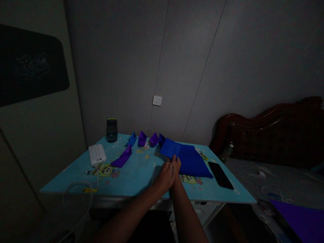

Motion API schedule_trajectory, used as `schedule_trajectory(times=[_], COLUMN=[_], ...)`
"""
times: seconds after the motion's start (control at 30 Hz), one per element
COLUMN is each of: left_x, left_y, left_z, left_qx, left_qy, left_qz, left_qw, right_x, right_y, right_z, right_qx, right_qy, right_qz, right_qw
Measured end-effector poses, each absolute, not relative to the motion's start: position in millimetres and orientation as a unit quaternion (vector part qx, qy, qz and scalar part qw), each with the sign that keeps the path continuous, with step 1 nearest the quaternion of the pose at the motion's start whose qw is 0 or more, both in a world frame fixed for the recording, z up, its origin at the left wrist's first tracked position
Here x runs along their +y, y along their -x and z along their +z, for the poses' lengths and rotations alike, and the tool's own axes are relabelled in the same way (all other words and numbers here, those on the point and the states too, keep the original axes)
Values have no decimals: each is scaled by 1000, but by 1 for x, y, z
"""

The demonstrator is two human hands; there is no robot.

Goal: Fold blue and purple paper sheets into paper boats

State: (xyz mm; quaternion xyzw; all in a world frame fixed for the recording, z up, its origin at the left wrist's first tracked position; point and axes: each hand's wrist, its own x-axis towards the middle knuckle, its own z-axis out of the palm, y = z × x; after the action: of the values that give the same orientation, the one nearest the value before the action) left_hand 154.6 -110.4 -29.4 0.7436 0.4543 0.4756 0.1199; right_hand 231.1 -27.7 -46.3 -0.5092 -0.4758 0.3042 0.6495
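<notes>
Where the creased bright-blue paper rectangle [170,148] sits, just below centre frame, right hand [176,164] clamps its lower edge; left hand [165,174] pressed alongside, grip hidden, cannot tell. Darker blue paper sheets [193,163] adjoin, right. Open room on pale-blue cartoon-print tabletop [141,177] leftward to purple paper boat [123,158]; near edge crosses lower centre. Upper-left black panel [37,81]: pale lettering [32,64], illegible.

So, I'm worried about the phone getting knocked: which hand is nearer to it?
Right. The right hand is left of the phone, with blue paper between them; the left hand is farther left, close against the right.
</notes>
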Motion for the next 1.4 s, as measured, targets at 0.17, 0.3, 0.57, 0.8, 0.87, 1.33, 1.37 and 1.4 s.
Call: schedule_trajectory(times=[0.17,0.3,0.57,0.8,0.87,1.33,1.37,1.4], left_x=[-125,-115,-33,8,16,10,7,5], left_y=[-148,-115,-60,-45,-39,-30,-32,-34], left_z=[-35,-19,-15,-24,-18,-24,-22,-20], left_qx=[414,391,411,405,402,437,441,445], left_qy=[-783,-793,-778,-760,-758,-717,-714,-709], left_qz=[441,442,454,498,506,527,526,525], left_qw=[144,151,140,106,94,128,142,157], right_x=[-28,-26,-37,-15,2,12,11,10], right_y=[-233,-230,-209,-200,-206,-255,-257,-258], right_z=[-47,-47,-42,-23,-14,-17,-14,-12], right_qx=[-408,-367,-340,-388,-418,-594,-616,-642], right_qy=[522,504,394,336,326,364,366,365], right_qz=[367,406,521,608,625,467,447,429], right_qw=[653,669,676,606,573,544,536,521])
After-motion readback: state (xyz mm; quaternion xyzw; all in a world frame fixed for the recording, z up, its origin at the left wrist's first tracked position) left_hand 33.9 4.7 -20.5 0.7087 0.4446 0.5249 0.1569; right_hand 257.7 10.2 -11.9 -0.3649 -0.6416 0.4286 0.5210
